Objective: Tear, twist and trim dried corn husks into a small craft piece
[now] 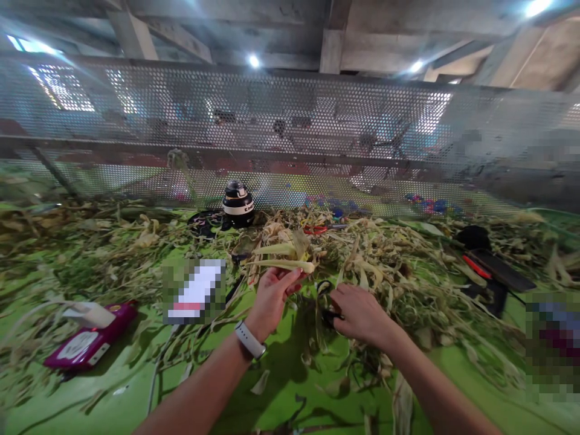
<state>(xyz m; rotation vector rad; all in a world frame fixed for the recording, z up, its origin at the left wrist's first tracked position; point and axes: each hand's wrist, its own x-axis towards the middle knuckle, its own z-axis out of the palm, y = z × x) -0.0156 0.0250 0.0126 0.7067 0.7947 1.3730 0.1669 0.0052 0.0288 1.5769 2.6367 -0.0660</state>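
My left hand (273,293), with a white watch on the wrist, is closed around a bunch of pale dried leaves (285,254) and holds it up over the green table (136,393). My right hand (360,311) is lower and to the right, fingers curled on a small black object (330,317) that looks like scissor handles; most of it is hidden by the fingers. Dried leaf strips (385,260) lie heaped all around both hands.
A black and cream flask (238,204) stands at the back by a perforated metal screen (290,121). A magenta case (88,344) lies at the left, black and red tools (492,272) at the right. Red-handled scissors (316,229) lie in the heap.
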